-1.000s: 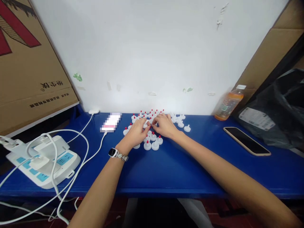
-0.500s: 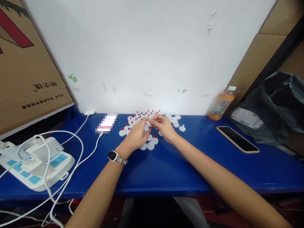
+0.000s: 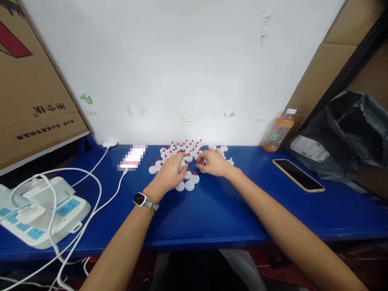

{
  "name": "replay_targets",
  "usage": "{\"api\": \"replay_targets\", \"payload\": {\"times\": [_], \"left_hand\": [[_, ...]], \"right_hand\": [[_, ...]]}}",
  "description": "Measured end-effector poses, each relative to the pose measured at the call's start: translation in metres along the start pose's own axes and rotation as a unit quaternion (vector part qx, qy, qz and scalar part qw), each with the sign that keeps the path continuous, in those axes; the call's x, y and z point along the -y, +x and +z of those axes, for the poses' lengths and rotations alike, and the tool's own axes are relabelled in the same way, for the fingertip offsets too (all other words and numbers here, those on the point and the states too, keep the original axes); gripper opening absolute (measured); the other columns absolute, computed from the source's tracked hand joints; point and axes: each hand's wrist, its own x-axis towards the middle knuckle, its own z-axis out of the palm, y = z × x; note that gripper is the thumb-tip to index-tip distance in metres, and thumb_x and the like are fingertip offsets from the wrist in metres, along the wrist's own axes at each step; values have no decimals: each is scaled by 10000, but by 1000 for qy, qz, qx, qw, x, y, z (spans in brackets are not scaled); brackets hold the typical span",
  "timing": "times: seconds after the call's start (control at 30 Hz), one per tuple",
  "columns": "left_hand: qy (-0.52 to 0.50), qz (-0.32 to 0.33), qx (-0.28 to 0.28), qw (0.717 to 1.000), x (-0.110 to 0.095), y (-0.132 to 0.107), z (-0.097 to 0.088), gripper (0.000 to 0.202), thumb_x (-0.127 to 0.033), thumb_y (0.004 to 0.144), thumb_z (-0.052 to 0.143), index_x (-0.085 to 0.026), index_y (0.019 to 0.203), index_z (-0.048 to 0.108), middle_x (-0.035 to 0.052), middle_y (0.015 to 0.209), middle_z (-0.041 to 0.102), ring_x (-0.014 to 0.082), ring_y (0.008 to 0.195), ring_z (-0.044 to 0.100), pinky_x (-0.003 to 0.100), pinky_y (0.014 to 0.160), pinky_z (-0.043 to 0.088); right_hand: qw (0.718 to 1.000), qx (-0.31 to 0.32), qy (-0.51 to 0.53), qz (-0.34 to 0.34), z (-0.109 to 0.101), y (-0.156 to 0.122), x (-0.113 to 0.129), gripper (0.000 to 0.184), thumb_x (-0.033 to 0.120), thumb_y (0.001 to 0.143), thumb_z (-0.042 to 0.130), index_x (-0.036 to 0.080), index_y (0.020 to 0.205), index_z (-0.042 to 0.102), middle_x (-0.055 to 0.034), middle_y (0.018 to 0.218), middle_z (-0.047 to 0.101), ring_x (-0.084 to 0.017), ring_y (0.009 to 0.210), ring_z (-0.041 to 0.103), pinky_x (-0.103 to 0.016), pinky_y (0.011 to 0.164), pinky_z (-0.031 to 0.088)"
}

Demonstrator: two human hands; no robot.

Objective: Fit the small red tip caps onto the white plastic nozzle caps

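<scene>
Many small white plastic nozzle caps [image 3: 189, 185], most of them with red tips, stand grouped on the blue table. My left hand [image 3: 169, 171], with a watch at its wrist, curls thumb and fingers around a white nozzle cap [image 3: 182, 164], which is partly hidden. To the right, my right hand [image 3: 214, 162] bends its fingers down around a red-tipped nozzle cap [image 3: 204, 168] at table level. The hands are apart, with a red-tipped cap [image 3: 188, 158] visible between them. Beyond my right hand lie white caps [image 3: 223, 148] on which no red tip shows.
On the left, a white power strip [image 3: 45, 218] trails looping cables, and a blurred-out lit screen [image 3: 132, 157] lies plugged in. A phone [image 3: 298, 175], an orange drink bottle [image 3: 278, 131] and a dark plastic bag [image 3: 342, 133] are at the right. A white panel [image 3: 188, 72] rises behind.
My right hand has parted from my left and moved to the right and down among the caps. The left hand stays near its place. The whole view has shifted slightly.
</scene>
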Motion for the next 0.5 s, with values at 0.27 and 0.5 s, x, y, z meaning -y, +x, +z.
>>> {"api": "replay_targets", "payload": {"times": [0.27,0.5], "left_hand": [[5,-7,7,1000,-1,1,2,347,-281,963,447,-184,1285,531,131,1230,634,290,1171,585,485,1029,449],[3,-5,7,1000,-2,1,2,348,-280,960,449,-186,1284,533,135,1212,637,286,1136,602,487,1012,457]], "right_hand": [[995,27,-97,-17,5,1,8,122,234,854,629,185,831,738,-104,929,705,-273,983,514,-414,872,303],[999,-45,15,-9,7,1,5,131,256,888,606,182,821,691,-73,925,715,-249,977,557,-411,899,338]]}}
